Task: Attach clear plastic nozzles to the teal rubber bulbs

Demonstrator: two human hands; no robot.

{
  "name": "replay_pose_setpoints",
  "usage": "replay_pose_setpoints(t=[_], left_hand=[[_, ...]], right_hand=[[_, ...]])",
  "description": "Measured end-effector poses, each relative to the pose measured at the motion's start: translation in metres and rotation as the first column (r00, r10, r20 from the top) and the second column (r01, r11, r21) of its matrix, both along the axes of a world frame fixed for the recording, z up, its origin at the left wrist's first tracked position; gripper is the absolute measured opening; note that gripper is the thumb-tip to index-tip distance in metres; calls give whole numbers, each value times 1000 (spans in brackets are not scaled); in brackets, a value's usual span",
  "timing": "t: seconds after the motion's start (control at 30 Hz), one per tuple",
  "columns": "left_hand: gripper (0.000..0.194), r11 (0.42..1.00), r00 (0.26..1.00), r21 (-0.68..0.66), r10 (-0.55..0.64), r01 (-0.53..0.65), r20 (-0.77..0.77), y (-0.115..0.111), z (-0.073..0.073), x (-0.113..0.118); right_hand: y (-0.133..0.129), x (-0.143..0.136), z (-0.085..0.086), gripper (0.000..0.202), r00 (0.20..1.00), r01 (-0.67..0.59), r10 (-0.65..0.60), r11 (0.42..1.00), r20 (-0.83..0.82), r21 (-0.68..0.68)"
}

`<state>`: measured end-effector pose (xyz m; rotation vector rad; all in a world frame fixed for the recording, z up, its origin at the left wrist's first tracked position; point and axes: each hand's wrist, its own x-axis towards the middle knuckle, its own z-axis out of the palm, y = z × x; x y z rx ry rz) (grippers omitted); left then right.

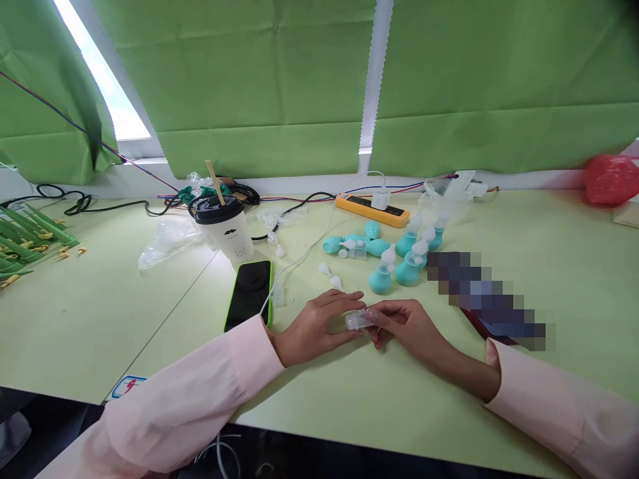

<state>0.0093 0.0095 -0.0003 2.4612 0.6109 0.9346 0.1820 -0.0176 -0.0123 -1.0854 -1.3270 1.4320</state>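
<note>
My right hand (412, 327) pinches a small clear plastic cylinder (354, 320) between thumb and fingers, just above the table. On the other side of that piece is my left hand (317, 327), its thumb and fingers spread around the free end; I cannot tell whether they touch it. Beyond my hands stand several teal rubber bulbs with white tips (381, 278). More teal bulbs (333, 245) lie on their sides behind, beside a clear piece (357, 250). Two small white tips (336, 283) rest on the table near my left fingers.
A phone (248, 293) with a green edge lies left, its white cable running to an orange power strip (372, 209). Behind it stands a lidded paper cup (227, 233) with a straw. A pixelated dark object (486, 299) lies right. Clear plastic bags (172, 243) and green strips (30, 239) are farther left.
</note>
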Motion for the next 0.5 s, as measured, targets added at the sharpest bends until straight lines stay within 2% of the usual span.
replay_pose_setpoints(t=[0.1, 0.23, 0.33, 0.43, 0.5], left_hand=[[28, 999, 998, -24, 49, -48, 31, -2, 0, 1], [31, 997, 997, -46, 66, -64, 42, -5, 2, 2], [32, 989, 995, -112, 98, -94, 31, -7, 5, 2], [26, 971, 992, -207, 124, -118, 16, -8, 6, 3], [23, 965, 991, -232, 131, -125, 6, -8, 5, 3]], right_hand=[[-1, -1, 0, 27, 998, -50, 47, 997, -51, -65], [-2, -3, 0, 28, 997, -61, 57, 996, -59, -68], [-1, -4, 0, 30, 998, -40, 37, 997, -41, -69], [-2, -4, -2, 31, 998, -49, 50, 998, 26, -28], [-4, -2, -4, 28, 995, -44, 39, 997, 90, 56]])
